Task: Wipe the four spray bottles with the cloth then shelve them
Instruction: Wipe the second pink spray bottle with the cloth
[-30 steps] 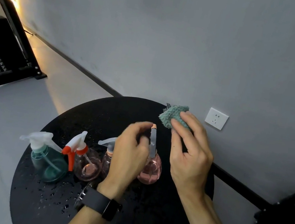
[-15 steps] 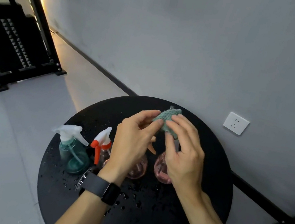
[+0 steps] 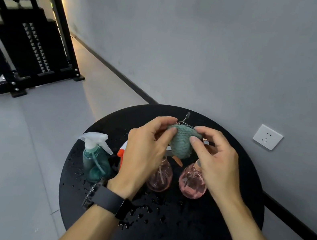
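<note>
Fingertips of both hands are pinched on a teal knitted cloth [image 3: 180, 142], held above the round black tabletop [image 3: 219, 225]: the left hand [image 3: 144, 157] is clamped on its left edge, the right hand [image 3: 217, 164] on its right. Below the cloth, two pink spray bottles [image 3: 192, 182] are stood side by side near the tabletop's middle, one partly hidden by the left hand. An orange-and-white trigger bottle [image 3: 121, 153] is seen behind that hand, and a teal spray bottle [image 3: 94, 159] is stood near the left edge. Water droplets [image 3: 143, 212] are scattered toward the near edge. A black wristwatch [image 3: 106, 200] is worn on the left wrist.
</note>
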Motion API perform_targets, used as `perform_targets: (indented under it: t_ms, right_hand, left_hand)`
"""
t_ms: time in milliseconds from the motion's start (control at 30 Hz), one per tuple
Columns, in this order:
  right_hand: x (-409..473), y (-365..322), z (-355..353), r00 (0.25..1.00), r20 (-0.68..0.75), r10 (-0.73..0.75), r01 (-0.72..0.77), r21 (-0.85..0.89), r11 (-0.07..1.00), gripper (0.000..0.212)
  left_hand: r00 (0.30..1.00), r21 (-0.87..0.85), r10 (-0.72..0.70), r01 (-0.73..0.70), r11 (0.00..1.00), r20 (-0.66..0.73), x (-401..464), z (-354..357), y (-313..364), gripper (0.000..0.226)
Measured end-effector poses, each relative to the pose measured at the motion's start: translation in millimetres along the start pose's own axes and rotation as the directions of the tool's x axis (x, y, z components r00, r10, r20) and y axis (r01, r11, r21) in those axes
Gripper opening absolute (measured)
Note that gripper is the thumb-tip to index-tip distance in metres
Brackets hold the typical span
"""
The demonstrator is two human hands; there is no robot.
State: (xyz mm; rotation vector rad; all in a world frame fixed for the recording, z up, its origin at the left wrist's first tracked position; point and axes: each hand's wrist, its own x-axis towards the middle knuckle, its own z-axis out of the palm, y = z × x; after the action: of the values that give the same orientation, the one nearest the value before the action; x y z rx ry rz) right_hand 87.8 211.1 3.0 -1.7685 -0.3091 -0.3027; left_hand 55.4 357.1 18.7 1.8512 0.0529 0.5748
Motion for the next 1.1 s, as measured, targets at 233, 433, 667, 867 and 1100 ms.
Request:
perform_targets:
  t_ms: [233, 433, 667, 867, 1100]
  right_hand:
    - [-1, -6, 6, 0.974, -0.088, -0.211, 0.189, -0.205, 0.960, 0.011]
    - [-5, -14, 8, 0.965, -0.035, -0.261, 0.239, -0.295, 0.925, 0.010]
    - [-8, -30, 12, 0.997, 0.034, -0.065, 0.064, 0.046, 0.997, 0.009]
    - [-10, -37, 12, 0.971, 0.232, 0.057, -0.101, 0.184, 0.978, 0.047]
    - [-20, -28, 22, 0.922, 0.355, 0.153, -0.174, 0.027, 0.984, 0.045]
  left_hand:
    - [0.994, 0.099, 0.097, -0.092, 0.991, -0.045, 0, -13, 6, 0.013]
    - [0.994, 0.152, 0.110, -0.105, 0.983, -0.021, -1, -20, 6, 0.013]
    - [0.998, -0.039, 0.041, -0.039, 0.999, 0.049, 0, -26, 10, 0.015]
    - [0.999, -0.135, -0.020, 0.025, 0.991, 0.035, -5, -33, 10, 0.013]
    - [0.999, -0.150, -0.019, 0.023, 0.988, 0.028, -14, -45, 5, 0.017]
